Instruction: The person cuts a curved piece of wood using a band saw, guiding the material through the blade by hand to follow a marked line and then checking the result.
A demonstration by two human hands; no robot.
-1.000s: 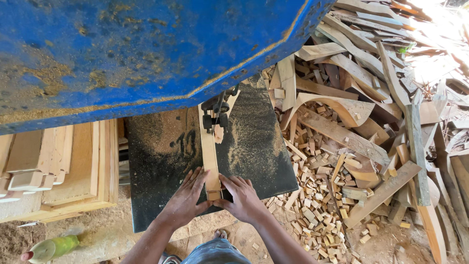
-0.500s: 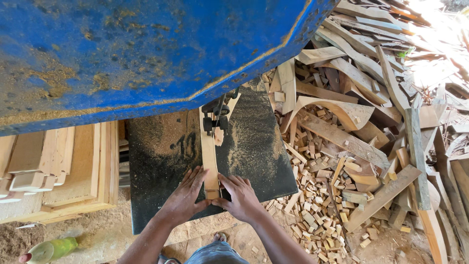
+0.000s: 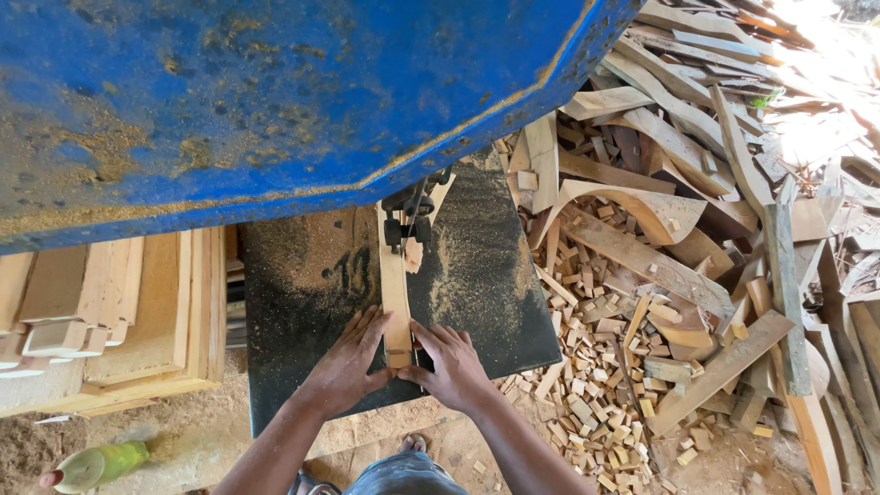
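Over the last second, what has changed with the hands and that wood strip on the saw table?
Little has changed. Both hands have crept slightly forward along the dark saw table, pushing the wood strip toward the blade guide. The left hand stays flat against the strip's left side, and the right hand keeps pressing its near end. Nothing was picked up or released. The offcut pile and stacked boards are unchanged.

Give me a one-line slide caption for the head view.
Both hands press a wood strip on a dusty saw table beside offcuts.
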